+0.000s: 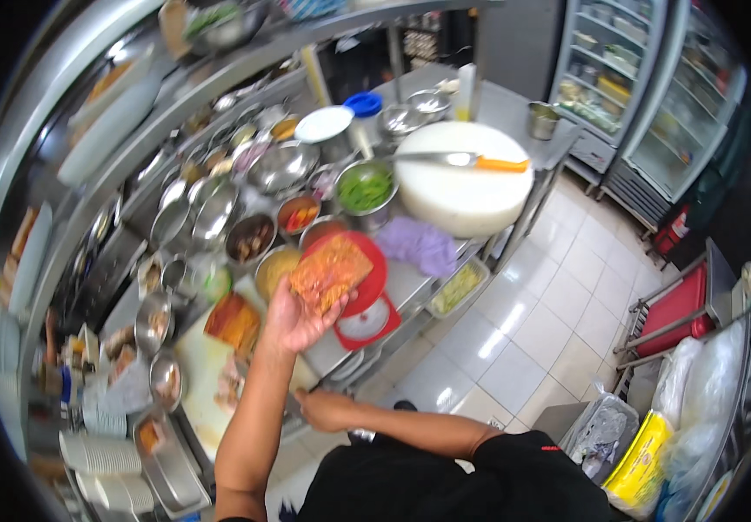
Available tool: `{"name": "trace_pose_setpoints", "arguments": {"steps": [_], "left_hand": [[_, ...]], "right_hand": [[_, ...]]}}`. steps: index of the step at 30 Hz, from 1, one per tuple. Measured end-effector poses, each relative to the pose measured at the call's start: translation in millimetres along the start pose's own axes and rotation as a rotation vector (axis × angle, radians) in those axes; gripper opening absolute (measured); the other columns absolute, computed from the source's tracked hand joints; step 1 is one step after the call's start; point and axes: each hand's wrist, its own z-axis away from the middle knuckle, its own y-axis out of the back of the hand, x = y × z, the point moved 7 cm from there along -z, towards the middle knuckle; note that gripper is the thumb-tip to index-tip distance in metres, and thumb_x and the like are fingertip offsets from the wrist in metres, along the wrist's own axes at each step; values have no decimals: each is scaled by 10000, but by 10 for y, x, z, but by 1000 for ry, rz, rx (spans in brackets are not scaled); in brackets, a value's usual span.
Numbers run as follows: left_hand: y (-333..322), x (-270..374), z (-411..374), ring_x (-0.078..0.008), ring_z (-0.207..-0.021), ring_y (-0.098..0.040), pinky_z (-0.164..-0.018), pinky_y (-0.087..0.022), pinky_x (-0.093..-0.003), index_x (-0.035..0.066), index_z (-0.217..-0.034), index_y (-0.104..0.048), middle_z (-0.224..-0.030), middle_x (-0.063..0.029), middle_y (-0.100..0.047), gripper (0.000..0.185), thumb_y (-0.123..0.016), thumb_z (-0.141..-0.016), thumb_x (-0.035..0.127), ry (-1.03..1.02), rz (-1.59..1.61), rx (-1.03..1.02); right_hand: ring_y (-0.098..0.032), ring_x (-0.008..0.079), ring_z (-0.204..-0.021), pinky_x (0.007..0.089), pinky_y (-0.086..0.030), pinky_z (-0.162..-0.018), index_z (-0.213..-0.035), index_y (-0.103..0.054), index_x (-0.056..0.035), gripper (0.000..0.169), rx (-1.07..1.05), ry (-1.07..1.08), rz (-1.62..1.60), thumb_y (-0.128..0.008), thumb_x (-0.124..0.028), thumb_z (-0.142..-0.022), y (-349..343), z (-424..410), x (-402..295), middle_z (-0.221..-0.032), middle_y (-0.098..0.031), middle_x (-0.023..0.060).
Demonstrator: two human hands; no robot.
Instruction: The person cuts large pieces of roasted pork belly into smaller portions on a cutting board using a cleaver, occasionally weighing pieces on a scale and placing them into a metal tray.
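Note:
My left hand point(303, 316), palm up, holds a slab of orange-red seasoned food point(331, 269), perhaps marinated meat, over the red round plate of a kitchen scale point(369, 323). Whether the slab touches the plate cannot be told. My right hand point(324, 410) hangs low by the counter's front edge; its fingers look curled, and whether they hold anything is unclear. Left of my left forearm, a white cutting board point(196, 398) bears pale meat pieces point(228, 386). Another orange-brown piece of food point(233, 323) lies at the board's upper end.
A knife with an orange handle point(502, 164) lies on a thick round white chopping block point(463, 202). Near it are a purple cloth point(418, 246) and a bowl of green leaves point(365, 190). Metal bowls crowd the counter; a steel shelf with plates point(114, 127) runs above.

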Motion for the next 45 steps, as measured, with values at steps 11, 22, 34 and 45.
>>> {"name": "trace_pose_setpoints", "arguments": {"steps": [11,22,34,45], "left_hand": [[237,-81,-292,-408,-1095,-596,-820,-632,-376,53,-1476,-396,-1397,-307,-460,655,-365,-1028,529,97,214,196],[-8,132,11,-546,-1308,-412,-817,-601,-415,16,-1550,-134,-1554,-310,-229,763,-344,-1035,538,21,-53,154],[-309,176,215,-563,-1288,-431,-1026,-537,-457,-202,-1437,-27,-1443,-419,-242,890,-514,-1011,409,-189,-195,286],[-323,143,219,-569,-1315,-385,-1070,-501,-460,-201,-1434,4,-1432,-462,-216,876,-512,-1019,371,-175,-188,236]], "right_hand": [[-646,476,-1037,534,-503,-899,-1268,-454,110,402,32,-63,-96,-454,-44,-896,130,120,2,-1089,-642,352],[-653,465,-1052,508,-506,-911,-1318,-428,118,471,-43,-35,-132,-454,-29,-871,120,134,40,-1087,-647,357],[-651,485,-999,523,-502,-887,-1302,-425,110,428,-73,-18,-177,-447,-105,-932,187,149,78,-1025,-648,360],[-627,492,-1050,518,-487,-931,-1313,-417,110,432,-50,-12,-210,-428,-137,-959,274,187,106,-1075,-632,371]]}}
